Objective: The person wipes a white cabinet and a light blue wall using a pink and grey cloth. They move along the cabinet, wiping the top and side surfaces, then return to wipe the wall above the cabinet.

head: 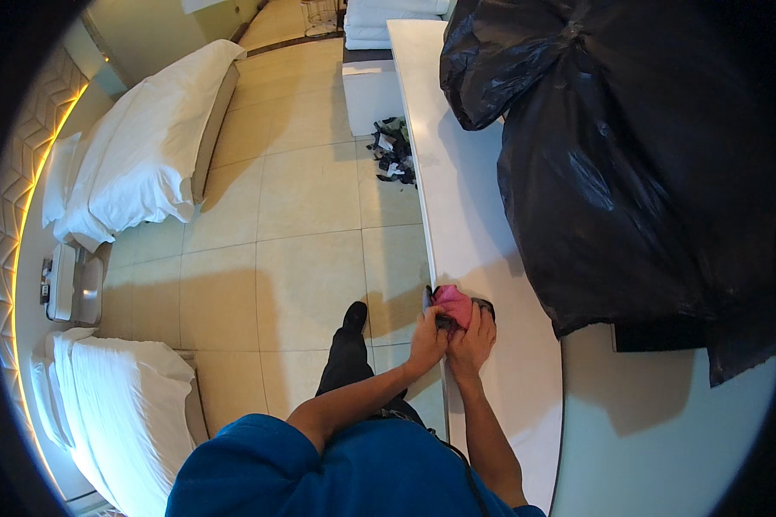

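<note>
Over the edge of a long white counter, my two hands are close together on a small bundle of pink cloth with dark, shiny material around it. My left hand grips the bundle from the left, its thumb and fingers pinched on the dark part. On the other side, my right hand has its fingers bent over the pink cloth and the dark edge. What lies beneath my fingers is hidden.
A large black plastic bag covers much of the right side, above the counter. Scraps lie on the tiled floor beside a white cabinet with folded white linens. Two white-covered beds stand at the left.
</note>
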Motion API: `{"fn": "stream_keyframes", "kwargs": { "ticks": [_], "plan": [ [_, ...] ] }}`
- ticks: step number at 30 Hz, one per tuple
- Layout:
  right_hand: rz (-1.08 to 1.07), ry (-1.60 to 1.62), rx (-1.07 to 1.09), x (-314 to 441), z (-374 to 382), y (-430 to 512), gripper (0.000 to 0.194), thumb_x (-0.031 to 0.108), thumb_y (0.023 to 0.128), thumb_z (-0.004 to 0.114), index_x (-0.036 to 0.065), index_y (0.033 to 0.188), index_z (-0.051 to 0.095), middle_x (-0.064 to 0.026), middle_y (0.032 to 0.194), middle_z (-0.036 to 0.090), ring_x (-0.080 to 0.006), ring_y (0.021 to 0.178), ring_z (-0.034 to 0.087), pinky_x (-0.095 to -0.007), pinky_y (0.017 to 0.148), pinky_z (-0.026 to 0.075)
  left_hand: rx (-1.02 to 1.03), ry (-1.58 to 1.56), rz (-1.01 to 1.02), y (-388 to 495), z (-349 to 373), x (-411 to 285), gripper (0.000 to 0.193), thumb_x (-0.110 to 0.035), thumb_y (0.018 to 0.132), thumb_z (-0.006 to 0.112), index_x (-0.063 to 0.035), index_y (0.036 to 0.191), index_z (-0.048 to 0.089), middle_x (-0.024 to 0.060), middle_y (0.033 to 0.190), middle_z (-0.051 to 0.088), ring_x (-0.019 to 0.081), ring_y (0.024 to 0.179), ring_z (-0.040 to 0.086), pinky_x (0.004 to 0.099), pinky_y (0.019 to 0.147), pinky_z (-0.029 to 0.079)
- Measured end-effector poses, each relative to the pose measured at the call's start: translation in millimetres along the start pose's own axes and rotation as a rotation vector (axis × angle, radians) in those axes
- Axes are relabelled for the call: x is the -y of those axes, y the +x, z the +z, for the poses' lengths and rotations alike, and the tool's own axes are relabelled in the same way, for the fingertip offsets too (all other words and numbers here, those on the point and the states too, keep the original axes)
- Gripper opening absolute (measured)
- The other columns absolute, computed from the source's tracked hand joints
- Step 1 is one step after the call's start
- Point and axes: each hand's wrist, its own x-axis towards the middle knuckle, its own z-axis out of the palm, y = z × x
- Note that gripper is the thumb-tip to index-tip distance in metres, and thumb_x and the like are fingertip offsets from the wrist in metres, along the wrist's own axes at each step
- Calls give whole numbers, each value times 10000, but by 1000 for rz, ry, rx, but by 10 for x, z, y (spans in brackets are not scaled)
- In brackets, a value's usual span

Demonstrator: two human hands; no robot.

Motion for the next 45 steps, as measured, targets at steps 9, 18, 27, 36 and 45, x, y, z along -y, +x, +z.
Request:
{"fn": "stream_keyframes", "kwargs": {
  "ticks": [9,18,27,36,45],
  "plan": [
    [-34,-108,40,310,661,1362,623,175,858,579,90,1467,482,-225,1442,503,-436,1322,460,-561,1154,317,-68,-26,15,1552,-92,10,343,-17,857,605,-64,1194,560,226,1103,618,444,1048,583,498,915,477],
    [28,-174,105,666,1338,2699,625,221,882,594,125,1482,449,-246,1482,479,-470,1330,457,-586,1130,351,-47,-4,78,3127,-249,78,368,26,837,576,-93,1185,559,267,1065,587,498,996,559,534,854,483],
    [30,-156,101,726,1574,3153,616,184,862,578,112,1461,453,-259,1474,490,-479,1320,468,-601,1130,347,-29,37,16,3581,-294,43,402,-37,863,610,-137,1247,540,287,1103,568,511,986,582,546,853,489],
    [40,-20,133,565,1270,2821,596,179,859,578,80,1440,484,-259,1483,490,-454,1373,442,-554,1175,310,-4,115,64,2956,-208,-78,394,-92,901,635,-108,1286,550,305,1195,532,519,1076,554,551,905,478],
    [196,-74,61,-105,544,1715,590,222,890,586,69,1456,513,-267,1461,527,-464,1344,480,-547,1169,317,220,527,535,1838,-8,-215,354,-93,848,633,-14,1191,662,370,1494,391,543,1399,380,584,1174,321]
  ]
}}
